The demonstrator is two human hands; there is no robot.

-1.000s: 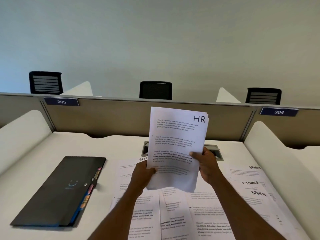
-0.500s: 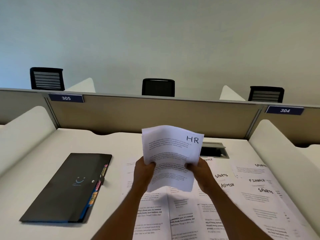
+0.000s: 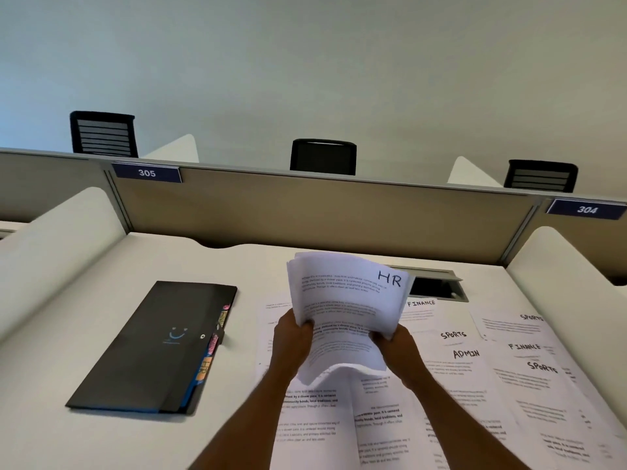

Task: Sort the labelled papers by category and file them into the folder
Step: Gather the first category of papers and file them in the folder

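White sheets, a small stack headed "HR" (image 3: 342,310), sit up in the air over the counter (image 3: 101,290), and both hands have them. The left hand (image 3: 293,337) is clamped on the stack's left edge, thumb on the front face; the right hand (image 3: 395,346) pinches the right edge lower down. The top of the stack fans apart and curls back, the bottom edge sags between the two wrists.

Down to the left lies the black folder (image 3: 149,351), flat and shut, a little smiley on its cover and coloured tabs (image 3: 212,347) poking out along its right side. It sits well apart from the held stack.

Under and right of the hands, loose papers overlap across the counter: one reads "FINANCE" (image 3: 420,303), then "SPORTS" (image 3: 453,335), "ADMIN" (image 3: 466,353), another "FINANCE" (image 3: 524,347), and two more "SPORTS" sheets (image 3: 542,367) further right. Behind the stack there's a grey cable hatch (image 3: 437,286), open. The partition beyond carries plates 305 (image 3: 146,173) and 304 (image 3: 587,209).
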